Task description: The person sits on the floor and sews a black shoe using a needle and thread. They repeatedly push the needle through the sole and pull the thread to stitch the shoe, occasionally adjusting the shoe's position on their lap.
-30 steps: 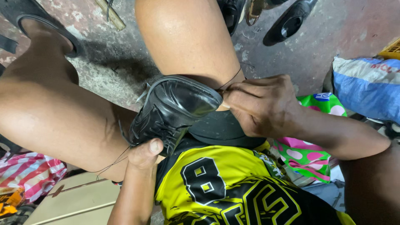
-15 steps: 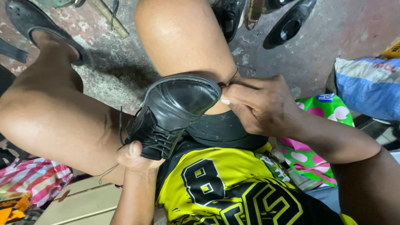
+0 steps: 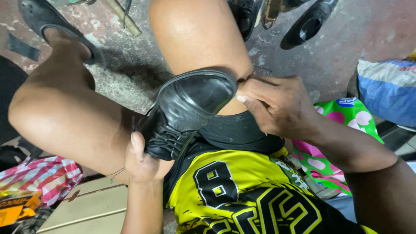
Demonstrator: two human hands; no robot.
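Note:
A black laced leather shoe (image 3: 184, 115) lies between my bare knees, turned so its ribbed sole faces up. My left hand (image 3: 141, 158) grips it from below at the laced upper. My right hand (image 3: 277, 106) is closed at the toe end of the sole, fingers pinched against the edge, with a thin thread running from them; what they pinch is too small to tell. The shoe rests over my lap, above black shorts and a yellow and black jersey (image 3: 242, 195).
On the concrete floor ahead lie more black shoes (image 3: 310, 24) and a wooden handle (image 3: 123, 19). My left foot wears a black sandal (image 3: 47, 24). A green dotted bag (image 3: 342, 125) and a blue sack (image 3: 388, 93) sit right; striped cloth (image 3: 41, 177) lies at lower left.
The shoe has been rolled over from opening-up to sole-up. My left hand shifted its grip under the upper. My right hand stayed at the toe edge.

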